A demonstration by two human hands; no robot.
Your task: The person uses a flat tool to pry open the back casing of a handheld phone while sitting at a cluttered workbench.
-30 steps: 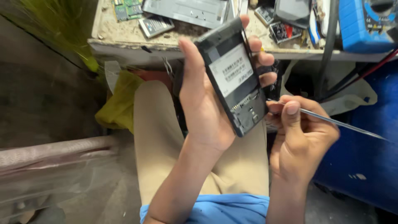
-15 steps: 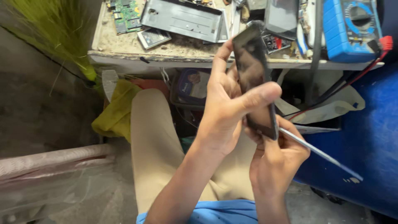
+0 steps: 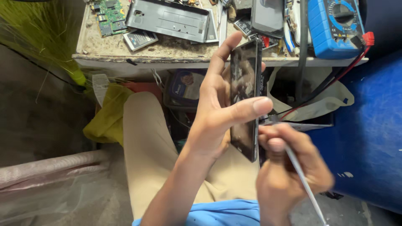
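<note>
My left hand [image 3: 217, 109] grips a black phone [image 3: 244, 90] and holds it upright over my lap, nearly edge-on, with the dark glass side toward me. The thumb lies across the glass and the fingers wrap behind it. My right hand [image 3: 289, 167] sits just below and right of the phone, pinching a thin metal tool [image 3: 303, 188] like a pen. The tool's tip is at the phone's lower right edge, hidden behind my fingers. Its shaft runs down to the right and is blurred.
A dusty workbench [image 3: 176, 58] holds a grey phone back cover [image 3: 167, 19], a green circuit board [image 3: 109, 14], a small battery [image 3: 140, 39] and a blue multimeter [image 3: 335, 27] with red and black leads. A blue drum [image 3: 368, 138] stands at right, a yellow bag [image 3: 106, 121] at left.
The left hand has turned the phone from its open back facing me to the glass side, now almost edge-on. The right hand with the tool moved in under the phone's lower edge.
</note>
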